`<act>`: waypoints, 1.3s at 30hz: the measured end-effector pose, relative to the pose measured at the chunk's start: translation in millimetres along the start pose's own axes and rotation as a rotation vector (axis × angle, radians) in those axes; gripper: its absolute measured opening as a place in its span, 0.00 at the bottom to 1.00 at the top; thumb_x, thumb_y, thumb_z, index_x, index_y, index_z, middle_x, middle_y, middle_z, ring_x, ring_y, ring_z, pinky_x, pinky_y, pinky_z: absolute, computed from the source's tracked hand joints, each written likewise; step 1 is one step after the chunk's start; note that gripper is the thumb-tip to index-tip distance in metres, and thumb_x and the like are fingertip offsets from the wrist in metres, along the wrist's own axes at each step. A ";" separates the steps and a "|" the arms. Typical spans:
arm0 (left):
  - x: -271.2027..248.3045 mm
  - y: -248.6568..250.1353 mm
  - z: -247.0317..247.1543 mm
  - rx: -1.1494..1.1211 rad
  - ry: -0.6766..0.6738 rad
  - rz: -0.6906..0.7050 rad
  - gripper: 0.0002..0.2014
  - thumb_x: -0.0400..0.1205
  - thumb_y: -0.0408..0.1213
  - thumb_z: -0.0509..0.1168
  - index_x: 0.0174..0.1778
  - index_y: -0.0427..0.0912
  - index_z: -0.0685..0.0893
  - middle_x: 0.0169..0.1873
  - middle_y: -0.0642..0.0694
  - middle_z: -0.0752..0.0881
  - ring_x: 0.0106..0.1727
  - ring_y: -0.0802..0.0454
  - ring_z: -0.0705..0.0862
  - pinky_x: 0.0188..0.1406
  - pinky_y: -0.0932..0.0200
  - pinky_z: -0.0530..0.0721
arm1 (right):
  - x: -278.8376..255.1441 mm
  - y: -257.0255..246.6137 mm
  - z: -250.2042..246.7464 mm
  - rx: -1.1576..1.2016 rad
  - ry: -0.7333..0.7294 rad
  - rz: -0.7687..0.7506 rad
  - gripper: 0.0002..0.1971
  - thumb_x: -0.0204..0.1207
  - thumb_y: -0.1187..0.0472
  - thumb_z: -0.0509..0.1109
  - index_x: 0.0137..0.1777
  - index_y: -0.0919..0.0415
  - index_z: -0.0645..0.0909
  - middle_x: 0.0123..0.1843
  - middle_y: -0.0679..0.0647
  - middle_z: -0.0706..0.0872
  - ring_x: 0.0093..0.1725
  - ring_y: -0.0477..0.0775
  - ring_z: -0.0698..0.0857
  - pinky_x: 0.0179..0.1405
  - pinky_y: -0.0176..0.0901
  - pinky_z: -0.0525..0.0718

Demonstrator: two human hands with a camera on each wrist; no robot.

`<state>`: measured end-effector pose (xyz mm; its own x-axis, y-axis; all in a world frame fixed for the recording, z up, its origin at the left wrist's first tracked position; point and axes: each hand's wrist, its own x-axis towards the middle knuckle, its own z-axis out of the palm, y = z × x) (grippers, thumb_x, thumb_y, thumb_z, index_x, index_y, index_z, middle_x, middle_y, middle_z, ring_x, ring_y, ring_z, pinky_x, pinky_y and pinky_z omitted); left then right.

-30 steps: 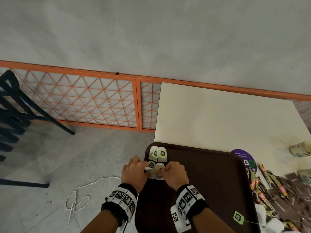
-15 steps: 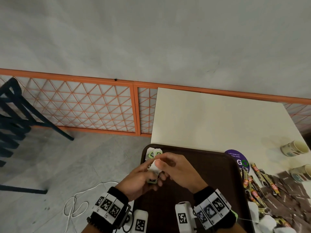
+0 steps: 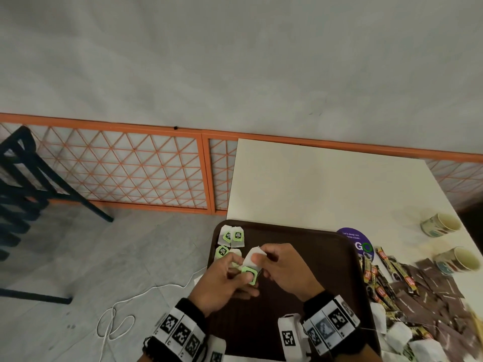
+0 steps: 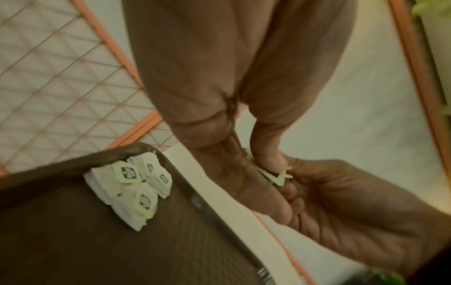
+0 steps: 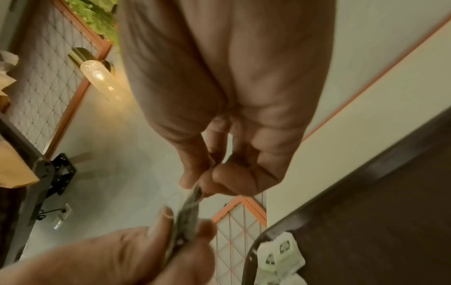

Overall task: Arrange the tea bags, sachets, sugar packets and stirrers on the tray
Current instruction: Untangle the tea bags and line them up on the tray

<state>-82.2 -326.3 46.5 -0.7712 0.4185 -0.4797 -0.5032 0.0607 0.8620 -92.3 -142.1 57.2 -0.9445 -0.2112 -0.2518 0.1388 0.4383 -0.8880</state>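
Note:
A dark brown tray (image 3: 300,259) lies on the white table. Three white tea bags (image 3: 232,237) with green tags sit flat in its far left corner, also seen in the left wrist view as tea bags (image 4: 131,187) and in the right wrist view as tea bags (image 5: 280,252). Above the tray both hands hold one more tea bag (image 3: 251,257). My right hand (image 3: 258,257) pinches its white pouch (image 5: 194,194). My left hand (image 3: 241,271) pinches its green tag (image 4: 275,178) between thumb and fingers.
Right of the tray lies a heap of brown packets and striped sachets (image 3: 418,291), with loose tea bags (image 3: 400,335) nearer me. Two paper cups (image 3: 441,224) stand at the table's right edge. A black chair (image 3: 23,184) and a white cable (image 3: 115,320) are on the floor left.
Both hands rose from the tea bags in the tray corner and took one bag up with them. They now hold it between them above the tray.

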 end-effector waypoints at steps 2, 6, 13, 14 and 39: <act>-4.2 -9.5 -2.0 0.115 0.073 -0.014 0.13 0.81 0.33 0.70 0.56 0.32 0.75 0.41 0.37 0.92 0.40 0.38 0.92 0.38 0.52 0.90 | -0.6 9.4 8.2 -0.018 -0.034 0.037 0.09 0.82 0.57 0.70 0.40 0.56 0.86 0.24 0.45 0.82 0.25 0.39 0.78 0.30 0.32 0.75; -14.1 -29.2 -11.5 0.226 0.198 -0.029 0.13 0.77 0.36 0.75 0.48 0.36 0.79 0.37 0.40 0.92 0.35 0.39 0.92 0.33 0.53 0.88 | -2.4 24.0 24.1 -0.078 -0.081 0.111 0.11 0.83 0.56 0.67 0.43 0.60 0.85 0.29 0.50 0.84 0.28 0.42 0.81 0.32 0.38 0.79; -17.6 -48.0 -26.1 0.391 0.270 0.083 0.14 0.66 0.51 0.82 0.33 0.46 0.87 0.35 0.45 0.88 0.35 0.56 0.85 0.40 0.61 0.83 | -2.3 19.1 38.3 -0.202 -0.235 0.120 0.14 0.85 0.56 0.64 0.37 0.57 0.81 0.33 0.50 0.84 0.29 0.40 0.83 0.34 0.36 0.80; -16.3 -50.7 -28.7 0.373 0.261 0.078 0.16 0.63 0.55 0.81 0.32 0.47 0.87 0.36 0.44 0.89 0.38 0.52 0.86 0.43 0.57 0.85 | -2.5 17.1 38.7 -0.156 -0.294 0.134 0.13 0.86 0.57 0.63 0.42 0.60 0.83 0.35 0.52 0.85 0.32 0.42 0.84 0.34 0.36 0.81; 10.8 -82.4 -62.3 0.592 0.588 -0.148 0.07 0.79 0.39 0.73 0.50 0.44 0.89 0.36 0.54 0.87 0.38 0.58 0.84 0.33 0.76 0.73 | 42.7 50.1 127.3 0.207 0.251 0.580 0.09 0.66 0.65 0.84 0.38 0.66 0.85 0.39 0.61 0.90 0.23 0.49 0.84 0.24 0.36 0.84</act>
<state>-73.4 -383.2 -40.0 -0.8734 -0.1602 -0.4598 -0.4536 0.6111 0.6487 -87.7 -240.4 -47.0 -0.7370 0.2295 -0.6357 0.6758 0.2377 -0.6977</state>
